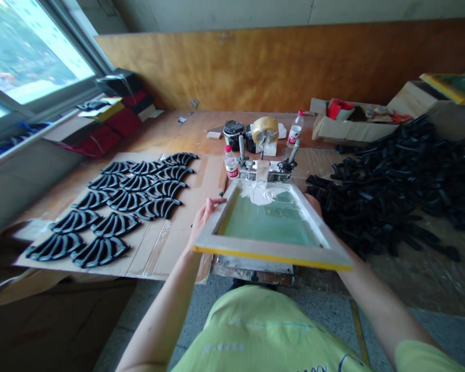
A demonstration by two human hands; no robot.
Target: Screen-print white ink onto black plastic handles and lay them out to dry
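Observation:
A screen printing frame (273, 248) with a green mesh sits tilted in front of me, its near edge raised. At its far side a metal hinge clamp (269, 170) holds it, and white ink or paste lies on the mesh near that end. Along the frame's left side, my left hand (205, 217) grips the edge, its fingertips reaching toward the far corner. My right hand (314, 204) is at the right side, mostly covered by the frame, with its fingers hidden. Under the near edge, part of a printing base (256, 264) shows.
Several black fan-shaped plastic pieces (127, 201) lie in rows on cardboard (170, 253) at left. A heap of black pieces (372, 191) covers the right. Behind the clamp stand a tape roll (265, 129), a black tub (233, 135) and two red-capped bottles (231, 164).

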